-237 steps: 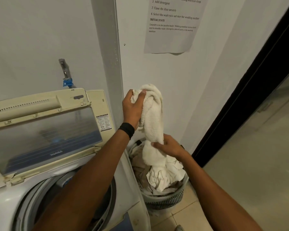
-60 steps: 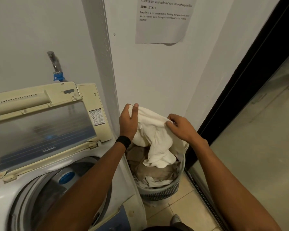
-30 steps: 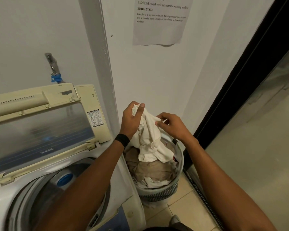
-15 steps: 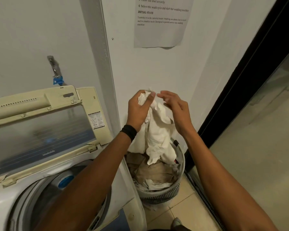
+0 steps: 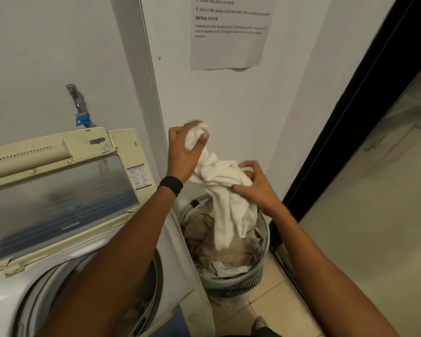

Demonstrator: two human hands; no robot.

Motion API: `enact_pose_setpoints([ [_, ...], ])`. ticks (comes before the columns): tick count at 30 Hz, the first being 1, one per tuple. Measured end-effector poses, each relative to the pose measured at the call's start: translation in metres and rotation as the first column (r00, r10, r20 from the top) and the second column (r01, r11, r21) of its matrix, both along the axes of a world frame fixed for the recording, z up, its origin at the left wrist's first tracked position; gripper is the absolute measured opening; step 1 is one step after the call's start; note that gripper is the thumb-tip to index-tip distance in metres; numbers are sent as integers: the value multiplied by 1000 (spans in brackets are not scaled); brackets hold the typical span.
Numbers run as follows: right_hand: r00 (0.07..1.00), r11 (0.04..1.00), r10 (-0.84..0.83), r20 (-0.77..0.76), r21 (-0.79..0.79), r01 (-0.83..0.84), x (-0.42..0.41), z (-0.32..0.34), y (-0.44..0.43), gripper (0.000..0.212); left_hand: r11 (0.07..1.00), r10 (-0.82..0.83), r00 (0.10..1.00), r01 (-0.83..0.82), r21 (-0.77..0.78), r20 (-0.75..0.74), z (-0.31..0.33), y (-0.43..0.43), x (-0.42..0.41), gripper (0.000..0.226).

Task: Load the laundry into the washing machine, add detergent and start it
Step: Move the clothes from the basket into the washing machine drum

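Note:
A white cloth [image 5: 229,205] hangs above the grey laundry basket [image 5: 238,283], which stands on the floor right of the washing machine [image 5: 180,263]. My left hand [image 5: 184,152] grips the cloth's top end, raised against the wall. My right hand [image 5: 255,186] clutches the cloth lower down, just over the basket. Beige and white laundry [image 5: 219,251] lies in the basket. The machine's lid [image 5: 58,190] stands open and my left forearm crosses over the drum opening [image 5: 46,300].
A tap with a blue fitting [image 5: 79,110] sticks out of the wall behind the machine. A printed instruction sheet [image 5: 231,32] hangs on the wall. A dark door frame [image 5: 350,117] and glass door run along the right. A shoe tip [image 5: 260,324] shows on the tiled floor.
My left hand has lifted the cloth's end higher. My right hand has dropped from the top of the cloth and closed on it lower down.

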State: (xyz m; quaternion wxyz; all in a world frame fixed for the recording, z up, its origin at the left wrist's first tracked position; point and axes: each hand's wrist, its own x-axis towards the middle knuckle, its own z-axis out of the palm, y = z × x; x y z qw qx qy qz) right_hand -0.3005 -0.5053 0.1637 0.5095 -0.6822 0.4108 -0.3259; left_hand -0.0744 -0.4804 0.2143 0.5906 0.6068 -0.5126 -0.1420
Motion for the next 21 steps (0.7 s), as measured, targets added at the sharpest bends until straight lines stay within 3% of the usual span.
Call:
enact_pose_setpoints([
  [2,984,991,-112,137,-51,120,0,20,-9,51,991,-93,989,81,111,113,-11,4,-1,39],
  [5,942,987,-147,303,-10,157,19,45,-10,30,934,-307,929,252,254,207,-23,11,-25,60],
  [7,926,994,-110,362,56,96,30,49,-9,21,894,-391,913,347,282,116,-27,13,-36,70],
  [10,885,981,-14,465,179,-78,27,47,-7,30,945,-279,960,270,184,25,-33,12,-35,56],
  [12,927,989,41,374,118,-91,16,39,-8,43,967,-210,977,214,139,-45,-33,12,-32,39],
  [14,981,993,108,158,36,-115,4,22,-2,60,975,-193,973,205,88,-126,-29,11,-30,30],
  [17,990,964,142,-2,229,-138,-8,-14,11,63,974,-199,970,211,76,-142,-24,11,-31,33],
  [19,995,953,98,8,287,-96,-10,-24,14,52,977,-180,979,189,97,-93,-25,14,-31,33],
  [21,980,907,13,198,410,-95,-6,-19,10,53,985,-120,984,134,105,-132,-30,21,-29,30],
])
